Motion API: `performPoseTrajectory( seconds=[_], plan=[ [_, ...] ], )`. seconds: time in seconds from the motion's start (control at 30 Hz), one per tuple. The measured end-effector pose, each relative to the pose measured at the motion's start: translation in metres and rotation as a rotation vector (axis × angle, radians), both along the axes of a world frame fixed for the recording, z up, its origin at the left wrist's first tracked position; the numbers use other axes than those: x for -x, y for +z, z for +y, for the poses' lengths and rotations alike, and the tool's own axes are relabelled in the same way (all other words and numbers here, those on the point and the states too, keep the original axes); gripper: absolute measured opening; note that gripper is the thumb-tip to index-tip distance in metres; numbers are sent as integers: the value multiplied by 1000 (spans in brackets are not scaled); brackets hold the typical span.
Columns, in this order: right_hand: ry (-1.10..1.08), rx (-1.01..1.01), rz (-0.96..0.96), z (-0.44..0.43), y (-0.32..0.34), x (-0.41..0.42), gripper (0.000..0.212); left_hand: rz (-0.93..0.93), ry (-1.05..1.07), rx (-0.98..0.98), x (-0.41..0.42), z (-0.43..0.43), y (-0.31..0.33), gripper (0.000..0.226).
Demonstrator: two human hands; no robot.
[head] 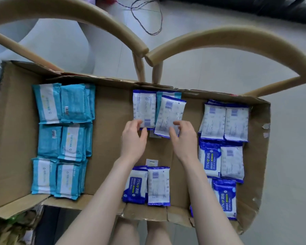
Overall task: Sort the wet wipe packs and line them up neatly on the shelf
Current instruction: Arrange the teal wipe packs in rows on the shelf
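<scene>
Between both hands, on the cardboard, lie two white-backed packs: left hand pinches the straight pack by its near edge, right hand pinches the tilted pack, not yet squared. Left of the grip, teal packs look sorted; right of it and nearer, blue packs read "75%" and "Alcohol Wipes". Mostly done, I'd judge.

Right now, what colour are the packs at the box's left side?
Light blue packs with a white band; the head view shows them.
</scene>
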State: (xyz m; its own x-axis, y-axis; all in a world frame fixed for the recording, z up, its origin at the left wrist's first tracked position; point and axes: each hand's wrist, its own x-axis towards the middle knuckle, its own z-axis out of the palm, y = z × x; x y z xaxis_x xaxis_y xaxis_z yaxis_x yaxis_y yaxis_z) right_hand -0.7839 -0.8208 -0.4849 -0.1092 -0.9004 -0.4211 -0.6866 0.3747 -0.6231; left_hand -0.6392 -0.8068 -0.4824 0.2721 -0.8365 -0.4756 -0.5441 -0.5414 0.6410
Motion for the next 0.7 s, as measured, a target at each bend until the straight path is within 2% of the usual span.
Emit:
performPoseTrajectory(
  seconds=[0.2, 0.3, 0.43, 0.6, 0.7],
  plan=[
    [-145, -13, 52, -33, -25, -9, 66, -38, 171, -75, 1, -44, -42, 54],
    [-241, -76, 27, -39, -38, -11, 77, -53, 189, -108, -5, -55, -57, 60],
    [-365, -114, -53, -41, -44, -14, 68, -24, 241, -116, -18, -59, -60, 44],
    [-549, -111, -241, -40, -31, -12, 54, 198, 425, -82, -28, -47, -49, 37],
    [-511, -115, -269, -42, -27, -9, 44, 279, 473, -103, -35, -45, -49, 32]
  ],
)
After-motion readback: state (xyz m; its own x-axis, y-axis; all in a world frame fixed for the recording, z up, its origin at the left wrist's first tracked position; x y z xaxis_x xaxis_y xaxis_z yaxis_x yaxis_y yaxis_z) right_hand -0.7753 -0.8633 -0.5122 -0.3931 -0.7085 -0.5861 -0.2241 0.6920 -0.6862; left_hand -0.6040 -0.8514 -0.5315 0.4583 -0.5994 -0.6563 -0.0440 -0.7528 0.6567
